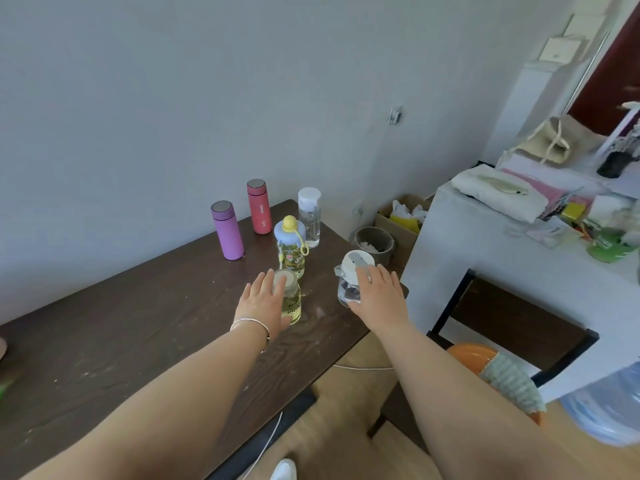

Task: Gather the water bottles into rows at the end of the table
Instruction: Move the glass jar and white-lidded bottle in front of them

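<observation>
Several bottles stand at the far end of the dark wooden table [138,327]. A purple flask [227,231] and a red flask [259,207] are at the back, with a clear white-capped bottle [309,218] to their right. In front stands a cartoon bottle with a blue lid and yellow knob [290,247]. My left hand [265,301] wraps a small yellowish clear bottle [291,299] standing on the table. My right hand [379,296] grips a clear bottle with a white flip lid [351,280] near the table's right edge.
Right of the table are a grey waste bin [375,241] and a cardboard box [403,216] on the floor. A cluttered white desk [502,237] stands at the right, with a dark chair [512,327] and a large water jug [609,407] below it.
</observation>
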`<state>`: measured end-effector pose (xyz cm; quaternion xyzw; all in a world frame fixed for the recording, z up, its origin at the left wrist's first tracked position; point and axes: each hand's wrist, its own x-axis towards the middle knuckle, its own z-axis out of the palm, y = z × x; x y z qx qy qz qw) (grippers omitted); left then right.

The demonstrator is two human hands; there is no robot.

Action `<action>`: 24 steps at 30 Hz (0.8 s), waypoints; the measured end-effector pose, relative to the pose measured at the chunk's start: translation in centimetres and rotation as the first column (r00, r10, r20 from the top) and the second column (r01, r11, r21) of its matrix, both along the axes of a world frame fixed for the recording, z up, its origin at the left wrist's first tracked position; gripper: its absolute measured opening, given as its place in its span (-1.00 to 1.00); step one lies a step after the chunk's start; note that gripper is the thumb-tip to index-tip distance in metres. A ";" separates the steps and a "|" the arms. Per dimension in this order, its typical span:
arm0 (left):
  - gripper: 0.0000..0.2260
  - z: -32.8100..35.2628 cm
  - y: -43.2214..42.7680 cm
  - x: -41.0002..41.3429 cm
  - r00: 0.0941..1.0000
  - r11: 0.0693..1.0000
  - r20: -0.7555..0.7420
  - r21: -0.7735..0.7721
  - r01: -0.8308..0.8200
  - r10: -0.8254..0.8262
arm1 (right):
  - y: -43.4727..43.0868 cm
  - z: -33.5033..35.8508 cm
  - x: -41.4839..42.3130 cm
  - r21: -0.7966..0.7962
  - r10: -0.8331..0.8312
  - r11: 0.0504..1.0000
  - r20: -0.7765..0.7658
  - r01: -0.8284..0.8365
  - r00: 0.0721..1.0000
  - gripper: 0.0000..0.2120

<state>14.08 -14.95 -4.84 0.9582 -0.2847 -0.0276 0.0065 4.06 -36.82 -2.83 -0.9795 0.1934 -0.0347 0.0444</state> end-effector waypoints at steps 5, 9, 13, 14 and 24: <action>-0.22 -1.2 -1.4 3.2 0.996 0.999 -0.092 -0.052 -0.005 0.000 | -1.8 -0.6 3.0 0.026 -0.062 0.998 -0.043 0.064 0.997 -0.25; -0.21 -2.4 -2.0 5.5 0.984 0.996 -0.180 -0.089 -0.028 0.012 | -2.7 -1.5 5.5 0.076 -0.121 0.989 -0.077 0.126 0.990 -0.25; -0.23 -3.7 -2.0 6.8 0.961 0.978 -0.277 -0.203 -0.049 -0.009 | -3.1 -3.0 7.0 0.174 -0.183 0.964 -0.114 0.201 0.977 -0.19; -0.23 -3.9 -1.9 6.9 0.955 0.970 -0.295 -0.239 -0.053 -0.020 | -3.3 -3.4 7.3 0.209 -0.204 0.952 -0.113 0.224 0.972 -0.16; -0.25 -4.7 -1.3 7.2 0.918 0.890 -0.395 -0.431 -0.146 -0.041 | -3.6 -6.3 8.2 0.476 -0.348 0.826 0.010 0.302 0.937 -0.05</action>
